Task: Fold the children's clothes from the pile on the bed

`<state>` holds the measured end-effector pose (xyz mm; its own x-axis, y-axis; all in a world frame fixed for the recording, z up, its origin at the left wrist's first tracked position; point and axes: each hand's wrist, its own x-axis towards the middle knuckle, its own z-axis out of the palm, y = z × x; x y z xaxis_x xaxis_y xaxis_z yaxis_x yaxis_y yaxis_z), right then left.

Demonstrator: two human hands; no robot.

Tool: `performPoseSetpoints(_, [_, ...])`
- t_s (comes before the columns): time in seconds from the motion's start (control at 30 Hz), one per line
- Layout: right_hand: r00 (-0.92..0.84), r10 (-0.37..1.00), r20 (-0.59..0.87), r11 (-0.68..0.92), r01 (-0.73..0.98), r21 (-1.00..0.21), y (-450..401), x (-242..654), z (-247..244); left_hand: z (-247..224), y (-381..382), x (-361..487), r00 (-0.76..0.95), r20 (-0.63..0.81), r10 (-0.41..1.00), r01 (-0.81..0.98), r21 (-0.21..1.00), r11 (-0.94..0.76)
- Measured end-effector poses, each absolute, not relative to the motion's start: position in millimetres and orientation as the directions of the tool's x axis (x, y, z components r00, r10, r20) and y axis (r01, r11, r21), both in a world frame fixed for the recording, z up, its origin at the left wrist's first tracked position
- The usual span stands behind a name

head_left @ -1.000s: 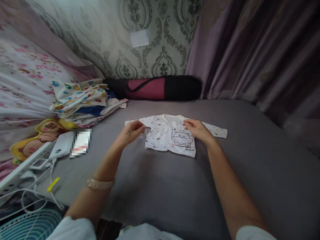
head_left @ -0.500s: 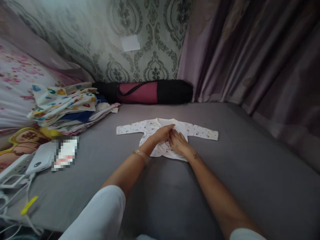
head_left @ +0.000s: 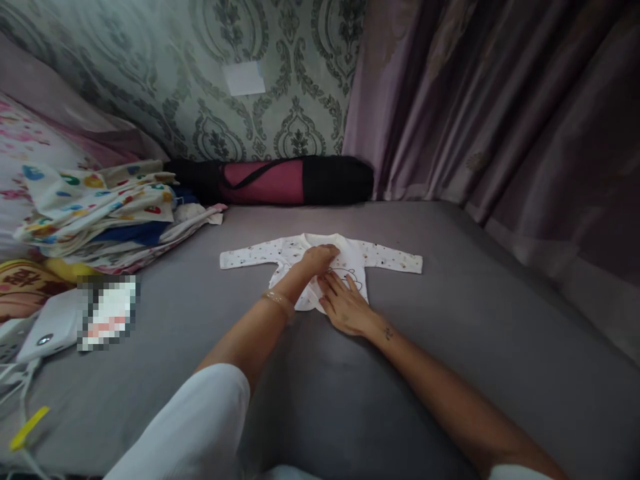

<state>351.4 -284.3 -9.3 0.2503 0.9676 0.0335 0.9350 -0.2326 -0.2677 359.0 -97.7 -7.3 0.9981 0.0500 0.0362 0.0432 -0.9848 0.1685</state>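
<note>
A small white long-sleeved shirt (head_left: pixel 353 255) with a fine print lies spread on the grey sheet, both sleeves stretched out sideways. My left hand (head_left: pixel 320 259) rests on its upper middle, below the neckline, with the fingers pointing right; it appears to press on the cloth without gripping it. Over the lower front of the shirt my right hand (head_left: pixel 345 304) lies flat with its fingers spread, partly covering a line drawing and the bottom hem. Neither hand holds anything.
A pile of folded clothes (head_left: pixel 115 213) is at the left, beside a patterned pillow. Nearer are a white device (head_left: pixel 55 323), cables and a yellow strip (head_left: pixel 30 428). A black and maroon bag (head_left: pixel 275 181) lies along the wall; curtains (head_left: pixel 440 100) hang at the right.
My right hand has slid down toward the shirt's hem, away from my left hand, and its fingers have spread. The view has shifted slightly to the right.
</note>
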Motion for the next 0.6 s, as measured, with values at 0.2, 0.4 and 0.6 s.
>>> performPoseSetpoints(0.2, [0.159,0.986,-0.055,-0.168,0.911,-0.377,-317.5,307.6,7.8,-15.3,-107.0,346.9,0.991,0.118,0.058,0.045,0.105,-0.993])
performPoseSetpoints(0.4, [0.072,0.997,-0.017,-0.071,0.856,-0.512,-332.4,308.0,32.8,0.9,-117.7,337.8,0.992,0.116,0.053,0.044,0.077,-0.996])
performPoseSetpoints(0.6, [0.407,0.901,0.152,-0.329,0.867,-0.375,-332.0,370.7,7.2,3.0,-137.5,293.9,0.991,0.129,0.033,0.024,0.074,-0.997])
